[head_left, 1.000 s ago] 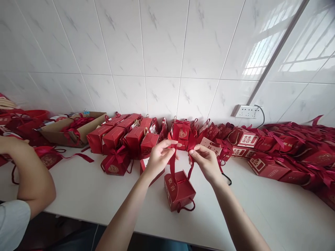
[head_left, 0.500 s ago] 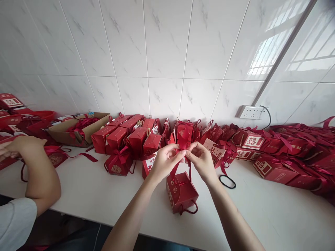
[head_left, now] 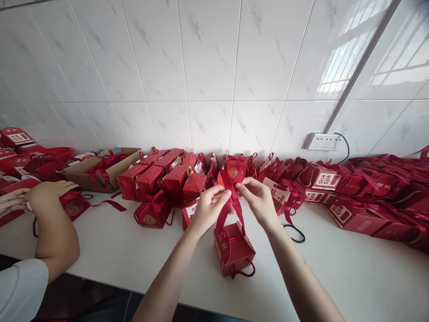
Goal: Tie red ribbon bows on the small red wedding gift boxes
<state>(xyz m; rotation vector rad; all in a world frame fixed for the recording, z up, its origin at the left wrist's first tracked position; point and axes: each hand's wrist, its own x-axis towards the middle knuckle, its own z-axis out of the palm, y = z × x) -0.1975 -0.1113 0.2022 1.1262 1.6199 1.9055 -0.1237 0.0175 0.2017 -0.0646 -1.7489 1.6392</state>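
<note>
A small red gift box (head_left: 234,250) stands upright on the white table in front of me, a red cord handle hanging at its near side. From its top rises a dark red ribbon (head_left: 237,208), its strands crossing above the lid. My left hand (head_left: 212,206) pinches the ribbon on the left, thumb against fingers. On the right, my right hand (head_left: 257,197) pinches another part of the same ribbon. Both hands are above the box and do not touch it.
Rows of red boxes (head_left: 177,176) line the wall, with more piled at right (head_left: 358,217). A black elastic loop (head_left: 295,233) lies right of my hands. At left are a cardboard box (head_left: 83,176) of ribbons and another person's arm (head_left: 55,228). A power strip (head_left: 323,142) is on the wall.
My hands have moved slightly apart, and the ribbon strands now show crossed between them. The gift box stays in place. The other person's hand at left has opened out its fingers.
</note>
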